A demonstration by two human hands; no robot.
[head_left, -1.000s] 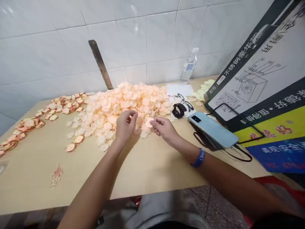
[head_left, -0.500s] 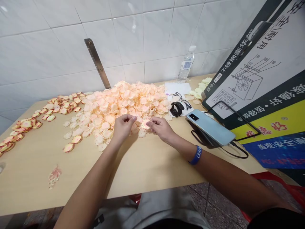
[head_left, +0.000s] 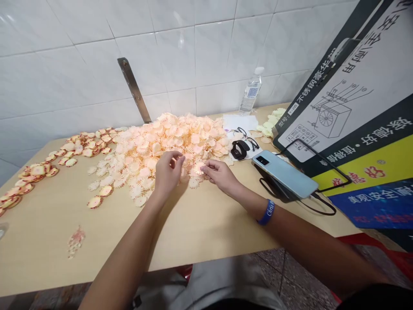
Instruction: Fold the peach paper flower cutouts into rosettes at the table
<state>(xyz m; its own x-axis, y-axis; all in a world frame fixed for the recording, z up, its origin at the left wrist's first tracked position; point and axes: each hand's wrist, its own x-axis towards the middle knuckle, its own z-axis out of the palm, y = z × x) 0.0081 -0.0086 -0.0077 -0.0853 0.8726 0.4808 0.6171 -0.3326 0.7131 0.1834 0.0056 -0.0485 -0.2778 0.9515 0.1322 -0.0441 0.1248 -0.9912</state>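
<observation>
My right hand [head_left: 221,175] pinches a pale pink flower-shaped piece [head_left: 198,167] with a frilled edge between thumb and fingertips. To its left, my left hand [head_left: 168,173] is curled, with thumb and forefinger close together in a ring; anything small between their tips cannot be made out. Both hands are at the front of a large heap of similar pale flower pieces [head_left: 151,146]. Thicker stacks of pieces with red-dotted rims [head_left: 37,170] trail along the left side. Two such stacks [head_left: 95,202] lie apart at the heap's lower left.
On the right lie a light blue phone [head_left: 287,172] with a cable, a black watch [head_left: 238,149] and glasses [head_left: 251,140]. A water bottle [head_left: 251,94] stands by the tiled wall. A large printed box [head_left: 335,116] leans at the right. Small pinkish scraps [head_left: 76,242] lie front left.
My left hand has lifted slightly, and a wider gap shows between its thumb and forefinger. My right hand still holds the flower-shaped piece in nearly the same spot. The view has shifted slightly.
</observation>
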